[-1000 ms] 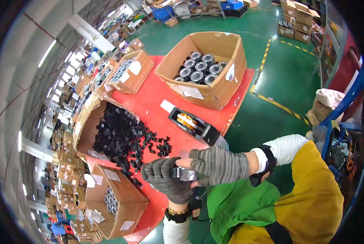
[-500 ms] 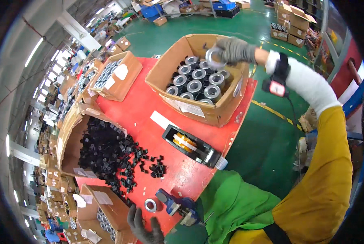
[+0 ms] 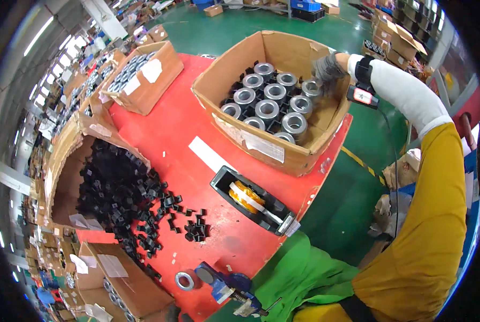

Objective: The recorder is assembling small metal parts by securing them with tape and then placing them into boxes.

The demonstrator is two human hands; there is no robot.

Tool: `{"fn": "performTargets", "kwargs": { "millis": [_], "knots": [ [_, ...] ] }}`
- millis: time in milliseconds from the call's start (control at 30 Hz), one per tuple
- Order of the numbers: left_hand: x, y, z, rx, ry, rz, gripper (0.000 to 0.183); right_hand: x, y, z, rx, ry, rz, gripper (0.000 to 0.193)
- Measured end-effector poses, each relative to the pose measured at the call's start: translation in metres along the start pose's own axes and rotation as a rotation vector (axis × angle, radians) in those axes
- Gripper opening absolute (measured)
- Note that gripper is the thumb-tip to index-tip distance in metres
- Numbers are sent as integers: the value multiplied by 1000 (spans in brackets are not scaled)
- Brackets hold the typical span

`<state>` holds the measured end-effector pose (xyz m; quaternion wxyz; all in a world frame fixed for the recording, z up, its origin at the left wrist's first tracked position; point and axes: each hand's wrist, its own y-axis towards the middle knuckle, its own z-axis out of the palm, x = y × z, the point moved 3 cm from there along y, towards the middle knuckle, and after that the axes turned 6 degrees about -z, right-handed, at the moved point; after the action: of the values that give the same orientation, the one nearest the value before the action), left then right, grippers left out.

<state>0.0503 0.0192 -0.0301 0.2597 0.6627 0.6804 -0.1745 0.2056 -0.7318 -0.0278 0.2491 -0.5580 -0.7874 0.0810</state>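
Observation:
My right hand [image 3: 329, 73], in a grey glove, reaches into the large cardboard box [image 3: 234, 131] over its right side. Its fingers are smeared by motion, beside a metal collar [image 3: 311, 87]; whether they grip anything is unclear. Several more silver metal collars [image 3: 267, 109] stand upright in the box, with black pieces between them. Only a dark bit of my gloved left hand [image 3: 173, 312] shows at the bottom edge, beside the lower-left carton; its fingers are hidden. Near it, a single metal ring [image 3: 185, 281] lies on the red table [image 3: 181, 129], next to a blue clamp-like tool [image 3: 224, 284].
A black tape dispenser [image 3: 256, 201] sits at the table's right edge. Small black clips [image 3: 116, 188] spill from a tipped carton [image 3: 63, 177] on the left. A carton of metal parts [image 3: 143, 88] stands behind; another open carton [image 3: 124, 279] is at lower left.
My right hand has moved right and down to the box's right side; the metal ring it held up no longer shows raised. My left hand has dropped almost out of view. The view has shifted.

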Motion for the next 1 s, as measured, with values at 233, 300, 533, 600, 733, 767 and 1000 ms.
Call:
{"fn": "performTargets", "kwargs": {
  "millis": [233,300,533,600,733,767,1000],
  "knots": [
    [13,-9,-11,-44,-67,-65,30,82,19,-7,36,-68,217,26],
    [22,3,0,-51,-95,-48,24,102,-25,-19,-180,169,371,35],
    [24,28,13,18,-135,-3,24,139,-70,-27,-703,542,181,55],
    [22,35,21,37,-160,-19,25,193,-89,-16,-790,446,33,52],
    [29,76,57,88,-63,-14,38,251,-135,11,-990,577,99,41],
    [28,90,65,77,87,25,43,258,-148,15,-981,449,188,40],
    [32,115,85,251,339,45,30,320,-170,66,-833,524,189,27]
  ]
}}
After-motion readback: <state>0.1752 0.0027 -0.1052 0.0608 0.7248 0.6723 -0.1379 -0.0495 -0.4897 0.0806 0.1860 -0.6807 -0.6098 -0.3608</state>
